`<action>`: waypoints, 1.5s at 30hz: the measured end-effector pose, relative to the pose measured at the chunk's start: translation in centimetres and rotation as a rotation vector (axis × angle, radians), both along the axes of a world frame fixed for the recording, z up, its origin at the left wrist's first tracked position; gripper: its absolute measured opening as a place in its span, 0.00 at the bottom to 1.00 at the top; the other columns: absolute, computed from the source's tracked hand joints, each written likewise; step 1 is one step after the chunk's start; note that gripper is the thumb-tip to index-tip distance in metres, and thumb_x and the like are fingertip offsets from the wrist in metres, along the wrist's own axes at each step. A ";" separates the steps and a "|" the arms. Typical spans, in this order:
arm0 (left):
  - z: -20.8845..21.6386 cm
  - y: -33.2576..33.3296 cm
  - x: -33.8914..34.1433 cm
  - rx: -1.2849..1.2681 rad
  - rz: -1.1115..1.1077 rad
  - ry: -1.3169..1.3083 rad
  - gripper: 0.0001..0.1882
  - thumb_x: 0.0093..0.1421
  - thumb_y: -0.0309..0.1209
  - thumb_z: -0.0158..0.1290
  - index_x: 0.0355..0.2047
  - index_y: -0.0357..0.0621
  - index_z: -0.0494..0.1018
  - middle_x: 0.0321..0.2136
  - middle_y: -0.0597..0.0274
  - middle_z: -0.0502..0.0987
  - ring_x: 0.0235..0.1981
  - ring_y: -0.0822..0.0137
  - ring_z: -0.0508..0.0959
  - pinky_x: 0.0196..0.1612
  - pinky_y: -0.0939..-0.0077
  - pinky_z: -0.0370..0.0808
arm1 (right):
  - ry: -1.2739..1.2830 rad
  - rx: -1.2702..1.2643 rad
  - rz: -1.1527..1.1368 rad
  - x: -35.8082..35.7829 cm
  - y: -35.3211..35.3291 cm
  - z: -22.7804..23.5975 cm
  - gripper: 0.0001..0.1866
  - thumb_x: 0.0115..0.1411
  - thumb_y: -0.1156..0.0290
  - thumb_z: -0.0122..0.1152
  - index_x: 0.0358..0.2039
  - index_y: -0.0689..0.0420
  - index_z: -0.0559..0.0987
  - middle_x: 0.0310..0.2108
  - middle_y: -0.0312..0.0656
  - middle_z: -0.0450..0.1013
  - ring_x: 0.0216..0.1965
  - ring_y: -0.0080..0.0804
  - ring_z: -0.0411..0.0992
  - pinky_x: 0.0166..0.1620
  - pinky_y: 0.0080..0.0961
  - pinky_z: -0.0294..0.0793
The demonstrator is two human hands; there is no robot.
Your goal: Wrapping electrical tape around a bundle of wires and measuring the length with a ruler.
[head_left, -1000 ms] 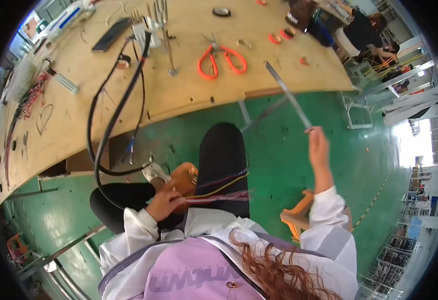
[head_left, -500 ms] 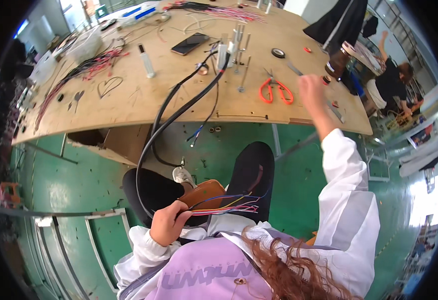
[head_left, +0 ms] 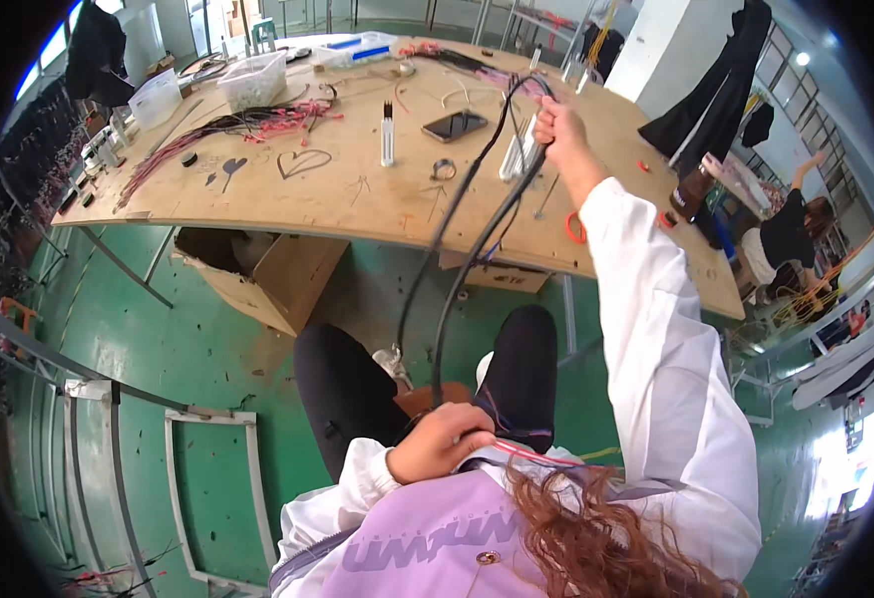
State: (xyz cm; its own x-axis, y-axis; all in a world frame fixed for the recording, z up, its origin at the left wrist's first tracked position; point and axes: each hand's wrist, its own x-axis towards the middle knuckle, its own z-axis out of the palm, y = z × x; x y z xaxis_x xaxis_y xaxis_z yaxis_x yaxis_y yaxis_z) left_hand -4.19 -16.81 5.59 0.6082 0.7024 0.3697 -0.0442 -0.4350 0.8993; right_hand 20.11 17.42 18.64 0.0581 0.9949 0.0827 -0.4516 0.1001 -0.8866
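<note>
Tabletop filled twelve o'clock; my right fingers gripped cable, left fingers pinched wires; pulling hard could have loosened them.

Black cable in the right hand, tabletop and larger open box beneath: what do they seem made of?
Black cable: probably rubber or soft plastic sheathing, satin-looking; it bends in smooth curves. Tabletop: likely plywood or similar board, matte, judging by its tan colour and thin edge; grain isn't clear. Larger open box: apparently cardboard, matte brown, with thin, flat walls.
</note>
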 end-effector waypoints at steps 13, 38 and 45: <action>5.2 15.3 -0.3 0.248 0.600 -0.192 0.19 0.62 0.29 0.41 0.52 0.33 0.57 0.47 0.53 0.65 0.52 0.65 0.64 0.55 0.76 0.57 | -0.264 0.160 0.508 -2.2 -17.5 1.9 0.16 0.61 0.67 0.45 0.47 0.63 0.66 0.14 0.25 0.48 0.11 0.10 0.44 0.14 0.11 0.42; 4.3 17.0 1.3 0.483 -0.411 0.466 0.15 0.46 0.24 0.52 0.37 0.49 0.71 0.30 0.64 0.72 0.33 0.60 0.70 0.40 0.68 0.62 | -0.048 -0.258 0.692 -5.1 -29.2 -10.2 0.19 0.63 0.57 0.41 0.38 0.62 0.68 0.25 0.41 0.67 0.28 0.29 0.70 0.41 0.27 0.69; -1.8 9.2 2.3 -0.217 0.196 0.017 0.13 0.63 0.31 0.37 0.45 0.37 0.61 0.32 0.59 0.67 0.30 0.69 0.69 0.34 0.76 0.68 | 0.509 -0.331 0.181 -7.6 -27.2 -13.5 0.21 0.63 0.53 0.38 0.40 0.58 0.70 0.34 0.37 0.67 0.38 0.31 0.67 0.45 0.30 0.64</action>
State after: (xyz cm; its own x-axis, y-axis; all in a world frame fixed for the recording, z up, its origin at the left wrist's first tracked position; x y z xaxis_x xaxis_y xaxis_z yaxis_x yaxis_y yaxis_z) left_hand -1.88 -7.59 3.80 0.4580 0.8687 0.1886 0.0374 -0.2309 0.9723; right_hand 12.54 -9.78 5.18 -0.1620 0.9608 -0.2248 -0.8089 -0.2598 -0.5275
